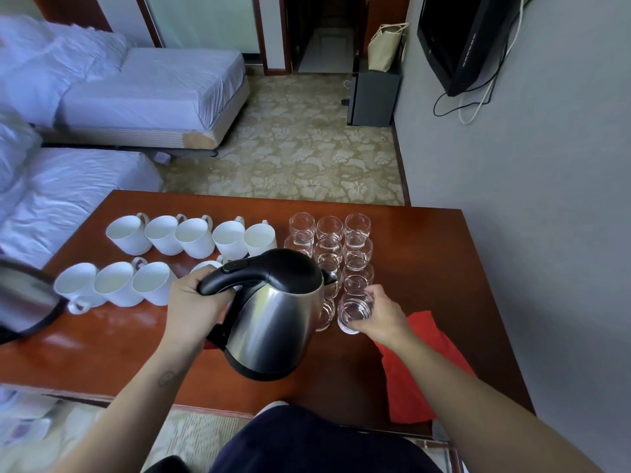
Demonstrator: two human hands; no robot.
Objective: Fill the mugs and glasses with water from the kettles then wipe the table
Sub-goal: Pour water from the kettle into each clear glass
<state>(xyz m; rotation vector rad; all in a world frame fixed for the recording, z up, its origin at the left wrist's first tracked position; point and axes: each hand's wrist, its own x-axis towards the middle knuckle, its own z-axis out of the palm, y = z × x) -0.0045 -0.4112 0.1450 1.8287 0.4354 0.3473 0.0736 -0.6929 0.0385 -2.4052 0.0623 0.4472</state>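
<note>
stainless steel with a black lid, the kettle [273, 312] hangs above the near part of the wooden table [426, 254], carried by the left hand [194, 302], whose fingers are wrapped tight round the black handle [239, 278]. it is tipped with its spout toward the block of glasses [329, 230], which reads as a pour set up or under way, though no stream of water can be made out. the right hand [382, 315] curls fingers and thumb round the nearest glass [353, 314] of the right-hand column, probably to steady it so it neither slides nor tips as water lands. whether that glass rests on the tabletop or is slightly lifted is hard to tell, and so is its water level. the white mugs [191, 235] stand in two rows to the left, lined up so a kettle can travel along them. a second kettle [24, 302] shows blurred at the left edge. the red cloth [413, 373] lies beneath the right forearm, kept near for the wipe that comes last
</note>
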